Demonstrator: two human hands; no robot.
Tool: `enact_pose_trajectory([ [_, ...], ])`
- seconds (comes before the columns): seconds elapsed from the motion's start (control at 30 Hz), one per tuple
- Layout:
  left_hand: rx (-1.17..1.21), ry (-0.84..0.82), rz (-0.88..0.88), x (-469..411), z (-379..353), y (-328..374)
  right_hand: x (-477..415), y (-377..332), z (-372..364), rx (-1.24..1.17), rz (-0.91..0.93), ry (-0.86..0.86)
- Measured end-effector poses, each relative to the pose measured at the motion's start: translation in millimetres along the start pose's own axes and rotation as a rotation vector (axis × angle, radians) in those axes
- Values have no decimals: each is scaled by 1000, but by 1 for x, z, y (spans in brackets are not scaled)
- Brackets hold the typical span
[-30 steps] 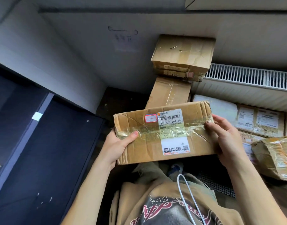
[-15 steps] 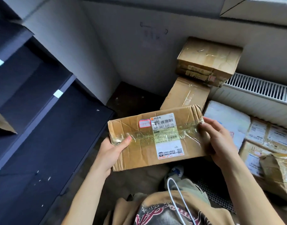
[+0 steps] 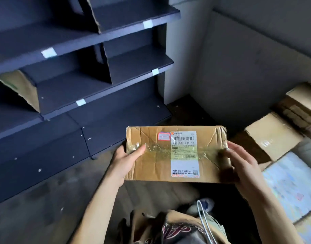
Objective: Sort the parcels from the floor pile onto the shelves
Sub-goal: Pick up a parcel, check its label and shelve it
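Shelves (image 3: 139,63) of dark board filled the upper left of the frame, split by upright cardboard dividers (image 3: 106,67) and marked with white tags (image 3: 49,52) on their front edges. Floor-pile parcels (image 3: 271,138) were stacked along the right edge, against the grey wall (image 3: 239,67). A flat cardboard parcel (image 3: 151,169), taped across its middle, was held level at lower centre, below the shelves and clear of the pile. Its left end was gripped by the left hand (image 3: 124,161), thumb laid on top; its right end was clasped by the right hand (image 3: 242,164). A white shipping label (image 3: 184,154) and a red-bordered sticker (image 3: 164,136) were fixed to its top face.
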State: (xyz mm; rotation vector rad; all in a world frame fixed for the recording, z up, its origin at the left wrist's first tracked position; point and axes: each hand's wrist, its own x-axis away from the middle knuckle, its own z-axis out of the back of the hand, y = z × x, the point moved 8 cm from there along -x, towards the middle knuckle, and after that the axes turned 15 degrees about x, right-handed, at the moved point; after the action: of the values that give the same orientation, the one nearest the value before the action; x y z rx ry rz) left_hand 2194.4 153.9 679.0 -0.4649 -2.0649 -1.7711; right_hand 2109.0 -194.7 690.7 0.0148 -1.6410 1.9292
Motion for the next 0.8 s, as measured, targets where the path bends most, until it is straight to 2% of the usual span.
enact_pose_trajectory([
  [0.2,101,145,-30,46,109,-14,34,-11,-88,73,19,-175],
  [0.37,186,318,-35,87,166,-34,49,-20,-138,128,49,-327],
  [0.57,231,490,-94,128,187,-46,48,-23,-177,191,102,-529],
  [0.8,145,718,-29,177,196,-68,44,-6,-194,208,120,-621],
])
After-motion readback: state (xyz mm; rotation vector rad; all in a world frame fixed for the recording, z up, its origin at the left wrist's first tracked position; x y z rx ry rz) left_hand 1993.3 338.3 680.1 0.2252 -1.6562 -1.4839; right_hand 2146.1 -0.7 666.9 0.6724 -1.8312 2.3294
